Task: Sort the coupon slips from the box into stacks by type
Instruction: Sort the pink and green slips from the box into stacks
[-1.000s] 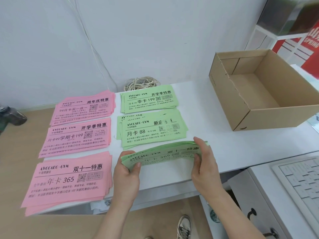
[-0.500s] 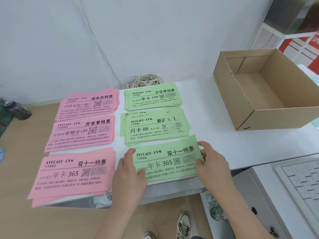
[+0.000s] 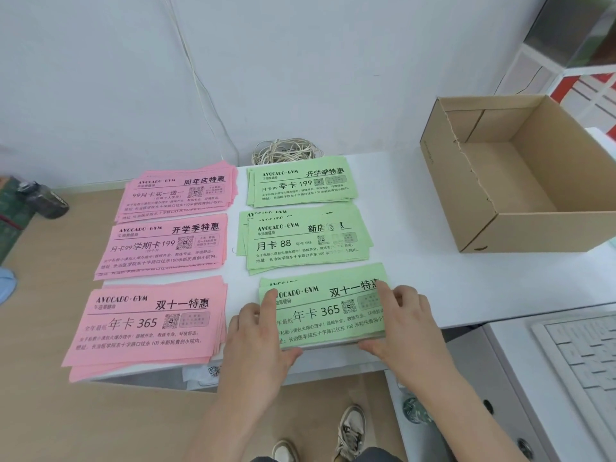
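Step in hand: squaring up the near green stack (image 3: pixel 326 315), judging by both hands bracketing its ends.
Stack's place: lying flat at the front of the white table (image 3: pixel 416 278), just in front of the middle green stack (image 3: pixel 303 241) and just beside the near pink stack (image 3: pixel 150 325).
Left hand (image 3: pixel 260 338): lying over the stack's left end, fingers nearly straight, thumb pressing against the near edge, not pinching.
Right hand (image 3: pixel 410 325): mirroring at the right end, fingers loosely spread over the corner, thumb nudging the near edge.
Box (image 3: pixel 550 231): standing open to the right, well apart, showing no slips inside.
Progress: looking close to done, every slip in view sitting in a sorted pile.
Next move: calling for tapping in the slip edge peeking out at the back, then easing both hands off sideways without dragging the top slip askew.
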`<state>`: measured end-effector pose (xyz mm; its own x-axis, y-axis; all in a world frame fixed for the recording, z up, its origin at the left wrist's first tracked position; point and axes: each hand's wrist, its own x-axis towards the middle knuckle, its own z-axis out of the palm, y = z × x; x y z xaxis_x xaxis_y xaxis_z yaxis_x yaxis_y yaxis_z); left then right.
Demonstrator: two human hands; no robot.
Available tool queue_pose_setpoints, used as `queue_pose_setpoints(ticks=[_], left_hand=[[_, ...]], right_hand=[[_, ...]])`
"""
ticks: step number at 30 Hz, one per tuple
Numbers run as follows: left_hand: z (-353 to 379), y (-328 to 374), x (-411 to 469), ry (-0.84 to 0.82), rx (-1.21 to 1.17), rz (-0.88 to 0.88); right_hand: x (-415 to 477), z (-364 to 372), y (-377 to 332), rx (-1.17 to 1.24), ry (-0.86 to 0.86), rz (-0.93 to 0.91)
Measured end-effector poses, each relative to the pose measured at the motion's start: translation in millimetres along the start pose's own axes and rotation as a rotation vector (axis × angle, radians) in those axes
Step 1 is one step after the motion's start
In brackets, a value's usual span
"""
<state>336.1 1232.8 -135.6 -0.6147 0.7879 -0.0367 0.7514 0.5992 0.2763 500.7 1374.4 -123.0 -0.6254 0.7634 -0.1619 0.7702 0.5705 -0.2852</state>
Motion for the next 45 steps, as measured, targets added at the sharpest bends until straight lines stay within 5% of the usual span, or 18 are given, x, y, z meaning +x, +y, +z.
queue_pose_setpoints(ticks=[11, 35, 38, 42, 45], left_hand=[[-2.7, 9.4, 1.1, -0.005, -0.149, 0.007], [-8.7, 20.7, 1.9, -0.103, -0.071, -0.014], [-24.9, 12.1, -4.0, -0.061, -0.116, -0.020], [-56.9, -35.8, -13.2, 0.099, -0.205, -0.068], [-80.4, -96.3, -18.7, 0.200, -0.207, -0.152]], right_hand=[[-0.9, -10.8, 28.6, 0.091, 0.008, -0.009], [-4.4, -23.0, 42.0, 0.015, -0.031, 0.013], [-13.1, -30.0, 27.7, -0.040, -0.059, 0.015], [-21.4, -29.1, -37.5, 0.220, 0.037, -0.118], [-27.3, -7.4, -106.6, 0.384, -0.044, -0.194]])
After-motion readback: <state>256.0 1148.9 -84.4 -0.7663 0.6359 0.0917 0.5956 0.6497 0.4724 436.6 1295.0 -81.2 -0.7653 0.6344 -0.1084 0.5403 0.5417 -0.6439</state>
